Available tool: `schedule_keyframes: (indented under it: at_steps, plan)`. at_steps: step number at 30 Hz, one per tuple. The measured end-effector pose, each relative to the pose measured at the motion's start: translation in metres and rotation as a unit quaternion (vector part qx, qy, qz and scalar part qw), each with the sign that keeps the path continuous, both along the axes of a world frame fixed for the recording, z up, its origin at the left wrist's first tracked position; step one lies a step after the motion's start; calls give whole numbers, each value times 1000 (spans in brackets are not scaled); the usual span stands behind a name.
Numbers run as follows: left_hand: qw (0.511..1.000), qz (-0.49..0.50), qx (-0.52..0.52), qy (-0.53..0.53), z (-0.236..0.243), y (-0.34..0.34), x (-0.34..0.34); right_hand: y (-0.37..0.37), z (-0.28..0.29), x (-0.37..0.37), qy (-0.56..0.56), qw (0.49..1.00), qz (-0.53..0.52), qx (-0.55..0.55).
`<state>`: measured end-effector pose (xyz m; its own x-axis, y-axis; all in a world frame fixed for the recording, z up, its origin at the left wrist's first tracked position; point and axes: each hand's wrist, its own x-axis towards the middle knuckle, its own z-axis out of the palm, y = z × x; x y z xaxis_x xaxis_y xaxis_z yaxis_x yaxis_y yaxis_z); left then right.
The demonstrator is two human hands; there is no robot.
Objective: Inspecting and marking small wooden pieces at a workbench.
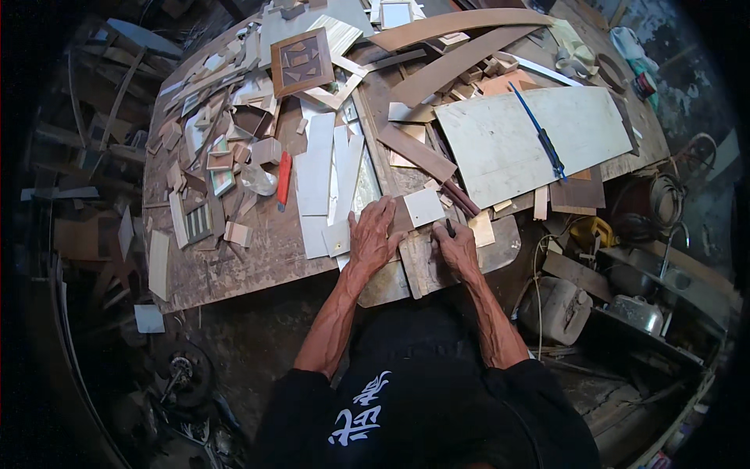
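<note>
My left hand (pixel 375 237) lies palm down on thin wood pieces at the bench's near edge, fingers stretched forward and thumb toward the right. Beside its fingertips is a small white square panel (pixel 424 207) with a dark dot on it. To the left, a pale flat piece (pixel 337 238) with a hole touches this hand. My right hand (pixel 458 248) is closed around a slim dark pen-like tool (pixel 450 227), just below the white square. Beneath both hands sits a worn wooden board (pixel 423 262) that juts past the bench edge.
Wood offcuts crowd the workbench (pixel 258 285). A red box cutter (pixel 284 180) lies left of pale strips. At right, a blue-and-black file-like tool (pixel 539 133) rests on a large pale panel (pixel 484 148). A framed wooden piece (pixel 301 62) lies farther back. A plastic jug (pixel 556 309) stands lower right.
</note>
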<state>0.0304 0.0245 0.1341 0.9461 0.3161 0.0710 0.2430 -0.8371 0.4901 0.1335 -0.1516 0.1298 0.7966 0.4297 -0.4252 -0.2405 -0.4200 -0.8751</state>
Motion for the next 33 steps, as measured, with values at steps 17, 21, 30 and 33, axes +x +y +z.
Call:
schedule_keyframes:
  at_steps: [17,21,30,33]
  plan:
    - [1000,20,3,-2,0,-2,-7,10,10,13,4,999,-44,29]
    - [1000,24,1,6,3,-2,-9,8,8,14,5,999,-36,33]
    - [999,-4,-29,-28,6,5,-7,8,9,14,-12,999,-34,31]
    - [998,-8,-29,-51,5,5,-8,9,11,13,-1,999,-34,22]
